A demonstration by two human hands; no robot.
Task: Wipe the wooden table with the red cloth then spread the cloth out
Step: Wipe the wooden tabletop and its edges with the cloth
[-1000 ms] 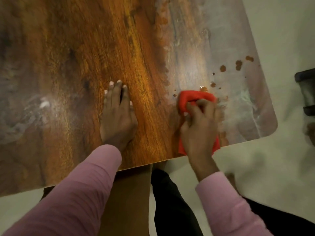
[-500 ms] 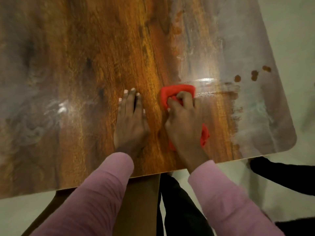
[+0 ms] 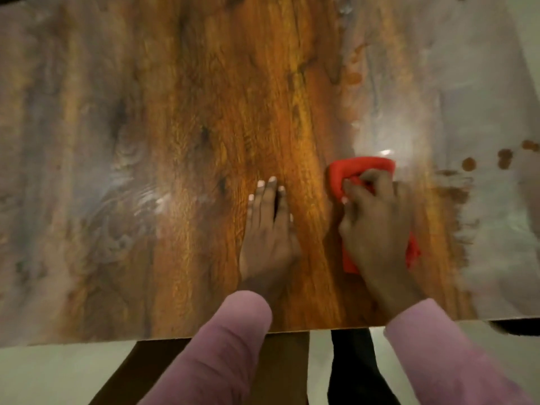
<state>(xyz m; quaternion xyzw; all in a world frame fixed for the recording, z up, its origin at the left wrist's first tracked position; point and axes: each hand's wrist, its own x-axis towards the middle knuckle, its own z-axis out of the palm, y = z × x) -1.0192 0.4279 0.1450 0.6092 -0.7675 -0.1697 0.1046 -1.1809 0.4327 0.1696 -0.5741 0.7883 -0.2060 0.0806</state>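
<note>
On one wooden table (image 3: 175, 141), one red cloth (image 3: 347, 171), two hands

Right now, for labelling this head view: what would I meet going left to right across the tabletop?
On the wooden table: left hand, flat → right hand gripping the red cloth → brown spots.

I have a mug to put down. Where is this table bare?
The wooden table is bare left of the left hand and across the far side beyond both hands. Crowded on the right: the right hand grips the red cloth, with brown spots to its right.
</note>
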